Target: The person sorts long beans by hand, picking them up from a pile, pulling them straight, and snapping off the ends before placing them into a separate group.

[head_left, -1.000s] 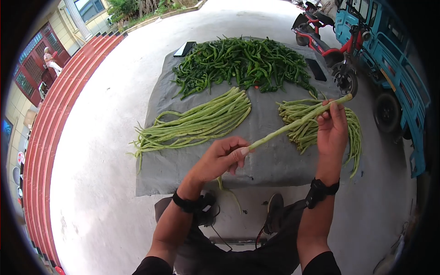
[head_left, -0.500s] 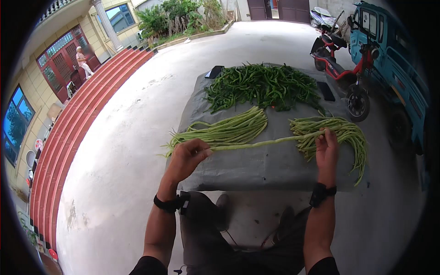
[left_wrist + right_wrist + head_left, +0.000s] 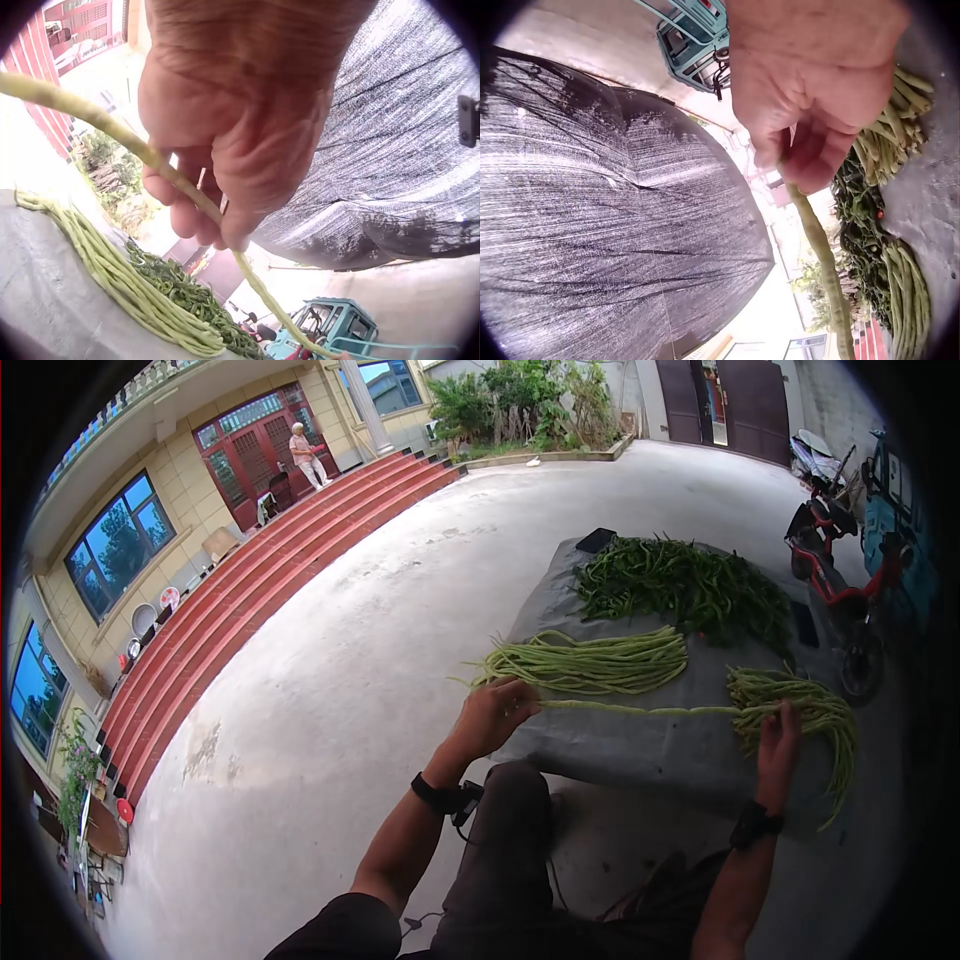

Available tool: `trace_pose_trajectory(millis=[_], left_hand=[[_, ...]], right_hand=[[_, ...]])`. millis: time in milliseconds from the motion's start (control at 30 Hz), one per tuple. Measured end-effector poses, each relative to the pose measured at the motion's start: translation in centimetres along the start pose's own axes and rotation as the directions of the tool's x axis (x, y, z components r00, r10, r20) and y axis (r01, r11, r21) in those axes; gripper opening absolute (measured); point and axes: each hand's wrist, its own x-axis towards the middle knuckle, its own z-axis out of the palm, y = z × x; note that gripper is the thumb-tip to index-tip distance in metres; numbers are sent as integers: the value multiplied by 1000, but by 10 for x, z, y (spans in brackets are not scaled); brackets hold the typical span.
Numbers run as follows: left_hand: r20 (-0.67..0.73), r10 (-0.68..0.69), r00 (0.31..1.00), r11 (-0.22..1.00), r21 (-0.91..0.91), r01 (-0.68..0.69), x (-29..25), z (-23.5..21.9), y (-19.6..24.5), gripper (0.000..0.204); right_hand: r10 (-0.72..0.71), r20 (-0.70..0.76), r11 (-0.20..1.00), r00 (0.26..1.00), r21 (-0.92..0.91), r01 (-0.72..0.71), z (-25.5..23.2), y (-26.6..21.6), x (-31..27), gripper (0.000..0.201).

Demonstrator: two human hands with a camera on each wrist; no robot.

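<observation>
A long, pale green yardlong bean stretches between both hands over the grey cloth. My left hand pinches it near one end between thumb and fingers, and in the left wrist view a short length of the bean sticks out past the hand. The other end is pinched by my right hand, thumb against fingertips, as the right wrist view shows. Behind the left hand lies a loose bundle of long beans. A second bundle lies beside the right hand, which overlaps it in the head view.
A heap of dark green peppers covers the cloth's far part, with dark flat slabs at its sides. To the right stand a red scooter and a blue vehicle. Red steps rise at left, with a person above.
My hands have drawn apart and the bean has gone from slanting to nearly level, lowered toward the cloth. The head view has swung left, so the table appears farther right.
</observation>
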Motion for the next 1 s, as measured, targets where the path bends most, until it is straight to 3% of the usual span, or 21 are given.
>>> trace_pose_trajectory(millis=[167,267,467,667,1000], left_hand=[[15,-122,992,987,-101,123,-30,40,-18,14],[-24,-70,997,991,-114,67,-43,60,-40,17],[-94,-48,994,997,59,53,-55,69,-39,19],[-204,19,979,995,96,1,-61,75,-35,19],[-199,-13,980,996,85,31,-74,72,-39,19]], right_hand=[[-2,46,1000,999,17,1,-27,1,5,18],[-12,57,1000,998,4,12,-28,3,-2,18],[7,116,1000,993,-12,-6,-21,-7,-18,15],[55,-29,997,998,-50,-56,-7,-13,-41,20],[91,-55,994,994,-52,-94,-20,10,-41,19]])
